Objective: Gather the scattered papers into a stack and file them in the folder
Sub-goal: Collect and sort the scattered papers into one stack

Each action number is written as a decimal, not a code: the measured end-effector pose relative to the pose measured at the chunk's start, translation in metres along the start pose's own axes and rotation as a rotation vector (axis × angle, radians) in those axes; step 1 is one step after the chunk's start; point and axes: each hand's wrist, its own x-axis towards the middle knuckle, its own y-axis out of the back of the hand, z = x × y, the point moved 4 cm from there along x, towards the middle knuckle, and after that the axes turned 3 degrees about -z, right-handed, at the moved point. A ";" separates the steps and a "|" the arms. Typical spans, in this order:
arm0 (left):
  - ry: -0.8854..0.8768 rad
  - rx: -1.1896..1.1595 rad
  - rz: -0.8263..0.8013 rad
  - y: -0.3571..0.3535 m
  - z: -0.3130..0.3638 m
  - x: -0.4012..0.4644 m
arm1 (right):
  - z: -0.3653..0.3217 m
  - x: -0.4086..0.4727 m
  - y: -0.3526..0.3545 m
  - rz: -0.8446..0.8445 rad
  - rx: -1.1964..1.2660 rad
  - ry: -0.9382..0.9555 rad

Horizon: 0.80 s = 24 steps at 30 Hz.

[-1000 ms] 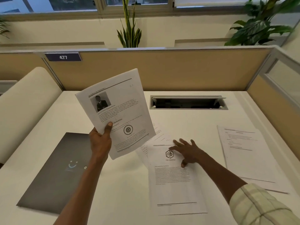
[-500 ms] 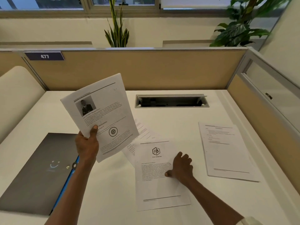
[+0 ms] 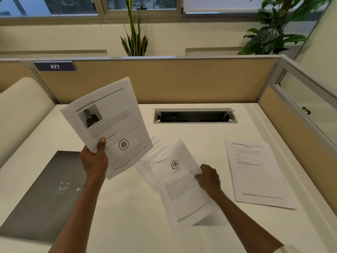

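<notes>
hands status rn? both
Left hand: closed, holding the photo page up off the desk.
Right hand: closed, pinching the logo page, lifting it.

Folder [image 3: 42, 196] left on desk [image 3: 200, 136]; paper stack [image 3: 255, 172] right; cable tray [image 3: 195, 115] behind.

left hand [image 3: 94, 162]: bare, no rings or watch
right hand [image 3: 209, 177]: bare too
forearms: both uncovered
sleeve [image 3: 290, 250]: pale cuff, right arm, pushed way up
</notes>
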 end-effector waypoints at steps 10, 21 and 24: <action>0.033 -0.029 0.016 0.004 0.002 0.030 | -0.092 0.068 0.011 -0.080 0.118 0.141; 0.074 -0.039 0.018 0.006 -0.028 0.061 | -0.124 0.107 -0.059 -0.136 -0.136 0.149; 0.096 -0.050 0.034 0.005 -0.041 0.068 | -0.125 0.108 -0.070 -0.102 -0.266 0.165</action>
